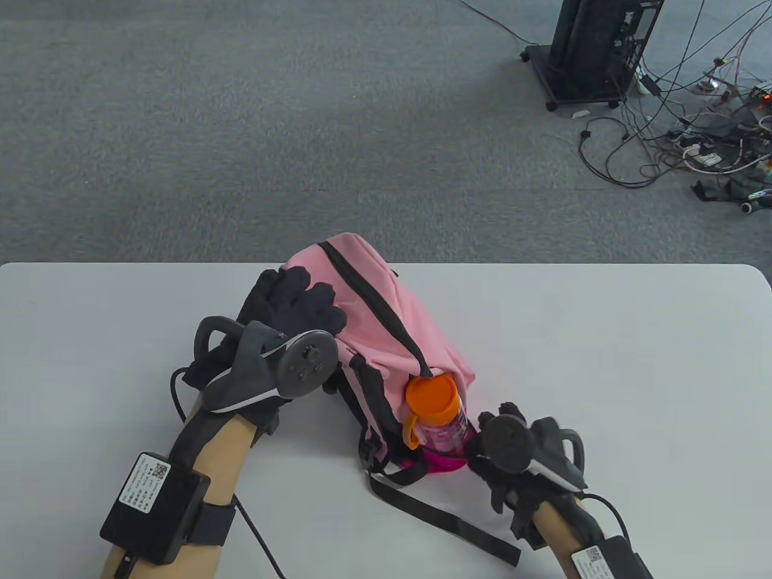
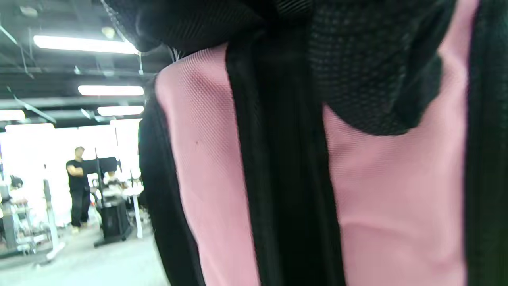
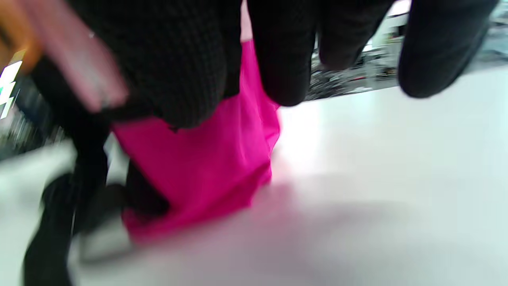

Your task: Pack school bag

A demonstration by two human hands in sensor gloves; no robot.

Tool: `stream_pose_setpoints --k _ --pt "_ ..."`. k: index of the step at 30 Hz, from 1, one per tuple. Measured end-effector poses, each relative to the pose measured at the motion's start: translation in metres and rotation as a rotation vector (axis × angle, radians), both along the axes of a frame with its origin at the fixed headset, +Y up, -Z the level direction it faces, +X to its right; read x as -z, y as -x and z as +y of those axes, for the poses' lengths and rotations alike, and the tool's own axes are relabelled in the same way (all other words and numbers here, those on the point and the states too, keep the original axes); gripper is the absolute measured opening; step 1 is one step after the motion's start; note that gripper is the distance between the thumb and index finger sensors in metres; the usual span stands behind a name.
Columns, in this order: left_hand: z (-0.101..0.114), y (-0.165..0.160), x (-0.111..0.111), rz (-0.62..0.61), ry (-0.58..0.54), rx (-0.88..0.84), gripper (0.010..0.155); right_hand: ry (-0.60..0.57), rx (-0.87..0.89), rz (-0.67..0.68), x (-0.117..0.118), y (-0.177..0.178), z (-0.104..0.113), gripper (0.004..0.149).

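So the pink backpack (image 1: 386, 319) is lying on its side on the white table (image 1: 603, 362), zipper closed as far as I can see, top end poking past the far edge, and that's my first worry: my left hand (image 1: 289, 313) is just draped over its upper side with the fingers spread and fairly straight, pressing rather than gripping, so if I shove from the other end the whole bag could slide further off the back of the table. Next down in size is the water bottle (image 1: 437, 416), orange cap up, sitting in the bright magenta side pocket (image 1: 446, 461) at the near end. It looks only partly seated to me, so if I let go too soon it could tip out or roll, and the pocket fabric might bunch up under it instead of taking it. My right hand (image 1: 512, 458) is right up against that pocket and the bottle's base, but honestly I can't tell if my fingers are pinching the fabric, wrapped on the bottle, or just resting there, since the tracker covers them from above and the right wrist view is a blurry mess. The black strap (image 1: 440, 518) trailing toward me could snag my wrist too. What's inside the bag is completely hidden, and the left wrist view only shows pink fabric and black mesh up close.
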State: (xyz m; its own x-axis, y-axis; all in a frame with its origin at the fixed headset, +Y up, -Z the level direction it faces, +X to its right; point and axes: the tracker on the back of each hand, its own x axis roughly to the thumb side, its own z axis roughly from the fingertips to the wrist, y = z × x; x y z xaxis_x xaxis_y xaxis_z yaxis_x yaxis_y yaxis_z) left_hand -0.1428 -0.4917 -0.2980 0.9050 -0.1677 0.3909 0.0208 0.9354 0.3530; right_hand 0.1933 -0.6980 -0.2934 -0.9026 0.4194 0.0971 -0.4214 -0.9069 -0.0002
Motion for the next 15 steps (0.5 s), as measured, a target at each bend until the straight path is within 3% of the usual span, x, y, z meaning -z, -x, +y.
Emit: stream_pose_setpoints --k 2,3,7,9,12,15 --pt "-0.004 -0.005 -0.004 -0.028 -0.049 0.002 0.063 -0.137 0.161 -0.171 0.002 -0.025 0.011 0.054" --pt "-0.005 -0.008 -0.006 -0.039 -0.068 -0.002 0.063 -0.158 0.173 -0.157 0.004 -0.032 0.016 0.062" --pt "-0.005 -0.038 -0.013 -0.025 -0.211 -0.012 0.067 0.003 0.323 0.093 0.003 -0.024 0.033 0.096" --pt "-0.003 -0.056 -0.017 0.0 -0.261 -0.016 0.069 -0.015 0.262 0.155 0.004 -0.01 0.041 0.103" --pt "0.0 -0.083 -0.025 0.03 -0.285 0.007 0.074 -0.15 0.108 0.23 0.01 0.019 0.057 0.106" --pt "0.008 -0.09 -0.038 -0.01 -0.315 -0.006 0.086 -0.183 0.066 0.241 0.032 0.039 0.066 0.109"
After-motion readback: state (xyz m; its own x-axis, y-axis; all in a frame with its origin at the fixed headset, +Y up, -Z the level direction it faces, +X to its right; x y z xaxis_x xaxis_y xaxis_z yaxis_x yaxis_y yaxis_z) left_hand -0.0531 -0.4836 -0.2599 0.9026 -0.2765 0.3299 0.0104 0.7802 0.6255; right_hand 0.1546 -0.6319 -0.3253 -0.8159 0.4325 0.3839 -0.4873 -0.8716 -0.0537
